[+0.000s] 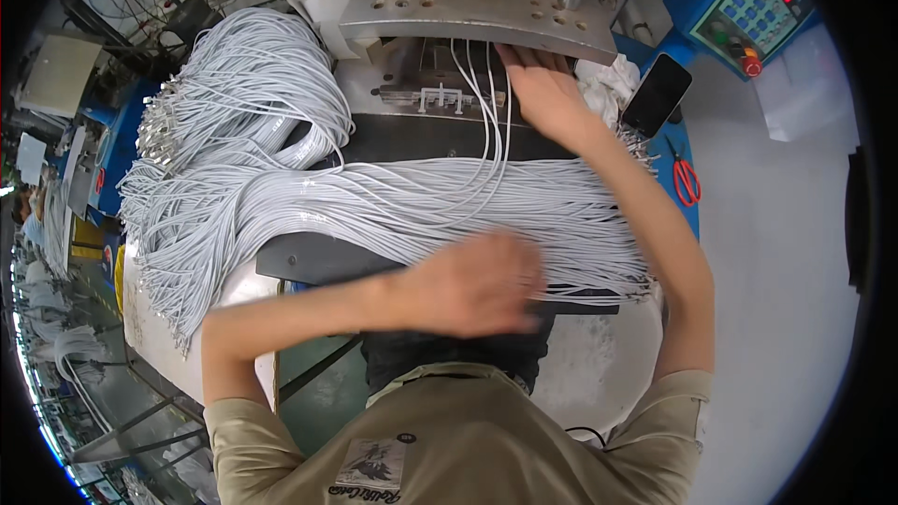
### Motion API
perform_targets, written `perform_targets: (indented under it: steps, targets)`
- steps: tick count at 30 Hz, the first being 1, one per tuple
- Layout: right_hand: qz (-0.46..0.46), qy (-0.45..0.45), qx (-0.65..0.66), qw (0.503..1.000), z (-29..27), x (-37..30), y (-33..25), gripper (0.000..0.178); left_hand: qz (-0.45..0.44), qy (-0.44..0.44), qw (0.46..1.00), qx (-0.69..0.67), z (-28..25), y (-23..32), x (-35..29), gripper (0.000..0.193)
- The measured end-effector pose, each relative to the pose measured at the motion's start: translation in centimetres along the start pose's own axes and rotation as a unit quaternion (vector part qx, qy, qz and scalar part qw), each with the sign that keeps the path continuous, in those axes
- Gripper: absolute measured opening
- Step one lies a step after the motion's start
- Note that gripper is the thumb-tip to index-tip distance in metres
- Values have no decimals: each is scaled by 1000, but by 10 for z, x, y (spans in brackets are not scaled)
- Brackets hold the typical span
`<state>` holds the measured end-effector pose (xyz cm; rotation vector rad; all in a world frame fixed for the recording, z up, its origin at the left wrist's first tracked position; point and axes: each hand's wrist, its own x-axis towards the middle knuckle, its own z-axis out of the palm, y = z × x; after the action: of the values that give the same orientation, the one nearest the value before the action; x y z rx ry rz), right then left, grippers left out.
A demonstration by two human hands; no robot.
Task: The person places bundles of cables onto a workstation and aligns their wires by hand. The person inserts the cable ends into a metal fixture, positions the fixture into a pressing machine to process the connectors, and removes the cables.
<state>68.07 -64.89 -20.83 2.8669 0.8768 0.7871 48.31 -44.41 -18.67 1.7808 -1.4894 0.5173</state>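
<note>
My left hand (pixel 477 285), smeared by motion, is over the near edge of a thick spread of white cables (pixel 393 201); its fingers cannot be made out. On the right, my right hand (pixel 547 93) reaches beneath the steel plate (pixel 477 19) of a press. The plate hides its fingertips, so any grip there is out of sight. Several loose white cables (pixel 487 103) rise from the spread and pass under the plate just left of this hand. To their left, a small white branched plastic piece (pixel 444 96) sits on a metal block in the press.
A big looped bundle of white cables (pixel 253 84) lies at the left. Right of the press are a white cloth (pixel 608 84), a black phone (pixel 658 95) and red-handled scissors (pixel 686 182). A blue control box (pixel 748 9) with buttons stands at the far right.
</note>
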Motion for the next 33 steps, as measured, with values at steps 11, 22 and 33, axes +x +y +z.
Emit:
perform_targets:
  steps: [11, 22, 33]
  targets:
    - [31, -189, 71, 979, -129, -251, -103, 107, -721, 74, 672, -151, -32, 71, -222, 25]
    - [66, -163, 131, 976, -137, -232, -112, 107, -780, 198, 499, -321, -35, 61, -225, 23]
    - [61, -159, 125, 977, -148, -226, -120, 109, -771, 163, 511, -344, -37, 67, -231, 28]
